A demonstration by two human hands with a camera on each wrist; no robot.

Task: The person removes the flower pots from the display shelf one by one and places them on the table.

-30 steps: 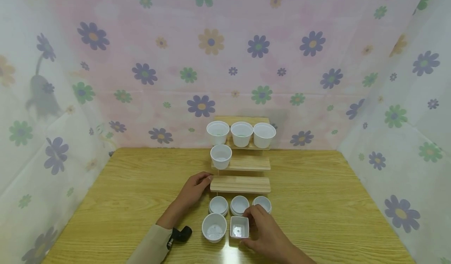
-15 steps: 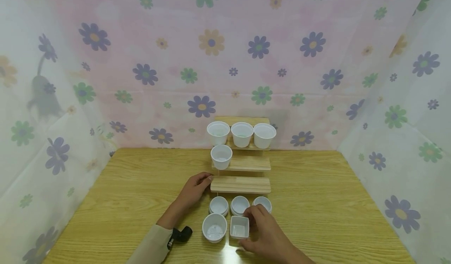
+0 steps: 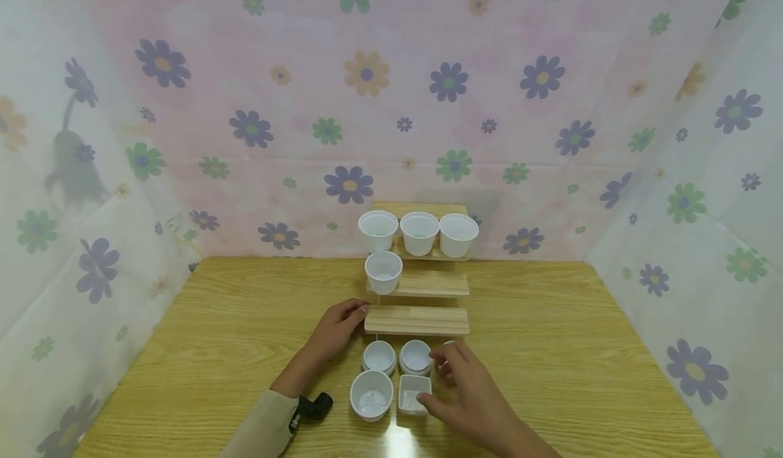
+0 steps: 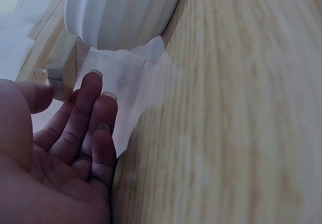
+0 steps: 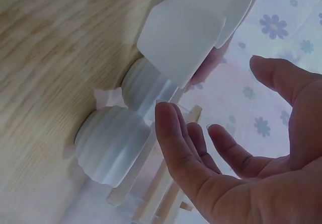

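Observation:
A small square white cup (image 3: 410,402) stands on the table, with my right hand (image 3: 474,393) just to its right and above it. In the right wrist view my right hand's fingers are spread apart from the thumb and hold nothing. Beside the square cup stands a larger round white cup (image 3: 372,412). Small ribbed round cups (image 3: 379,361) line up behind them; my right hand mostly hides the rightmost. My left hand (image 3: 335,329) holds the left end of the lowest board of a stepped wooden stand (image 3: 422,322), its thumb at the board's end in the left wrist view.
Three white cups (image 3: 419,240) stand on the stand's upper tier. One more white cup (image 3: 383,280) sits at the left of the middle tier. A flowered cloth (image 3: 349,132) encloses the table (image 3: 538,349) at the back and sides.
My right hand has let go of the square cup and lifted slightly up and to the right. It now covers the rightmost ribbed cup. My left hand has not moved.

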